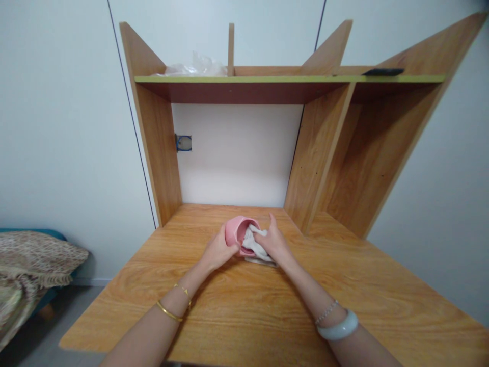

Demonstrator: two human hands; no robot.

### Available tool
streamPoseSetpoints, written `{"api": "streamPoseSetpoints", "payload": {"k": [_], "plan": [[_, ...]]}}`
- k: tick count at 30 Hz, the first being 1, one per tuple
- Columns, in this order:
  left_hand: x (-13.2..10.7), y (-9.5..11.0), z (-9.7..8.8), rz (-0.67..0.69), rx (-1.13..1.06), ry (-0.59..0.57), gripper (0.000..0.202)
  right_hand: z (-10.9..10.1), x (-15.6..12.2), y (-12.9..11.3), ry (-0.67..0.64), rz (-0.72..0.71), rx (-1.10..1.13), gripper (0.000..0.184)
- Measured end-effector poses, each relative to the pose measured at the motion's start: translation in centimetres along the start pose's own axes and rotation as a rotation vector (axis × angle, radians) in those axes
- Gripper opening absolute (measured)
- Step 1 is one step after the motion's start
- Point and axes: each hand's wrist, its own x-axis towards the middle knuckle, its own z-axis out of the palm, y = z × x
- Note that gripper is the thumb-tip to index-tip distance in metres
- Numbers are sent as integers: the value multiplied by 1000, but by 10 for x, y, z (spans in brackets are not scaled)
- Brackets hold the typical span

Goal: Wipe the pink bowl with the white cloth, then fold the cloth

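Note:
A pink cup-like container (234, 230) is tipped on its side above the desk, its mouth turned to the right. My left hand (219, 248) is closed around its left side and lower rim. With my right hand (275, 243) I hold a white cloth (256, 245), pushed partly inside the container's mouth. The right thumb points up and the fingers press into the cloth. Part of the cloth hangs below the rim, close to the wooden surface. How far the fingers reach inside is hidden.
The wooden desk (244, 311) carries a hutch with a shelf (267, 80). On that shelf lie a clear plastic bag (198, 66) and a dark flat object (383, 72). An opening with blue edging (184, 143) shows in the back wall. A patterned blanket (34, 260) lies at far left.

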Motion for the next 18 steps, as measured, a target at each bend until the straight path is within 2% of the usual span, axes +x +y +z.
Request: {"api": "streamPoseSetpoints", "payload": {"k": [5,10,14,18], "plan": [[-1,6,-7,-35,214,-101,55,-9,-6,-4,-20,-92,-269,82],[-2,4,-10,-19,217,-97,60,-8,-9,-3,-67,-208,-270,72],[1,-5,-10,-62,48,-37,67,-3,-6,4,-38,-172,-112,70],[1,-9,-2,-157,-239,-90,80,3,-2,9,24,-71,92,68]]}}
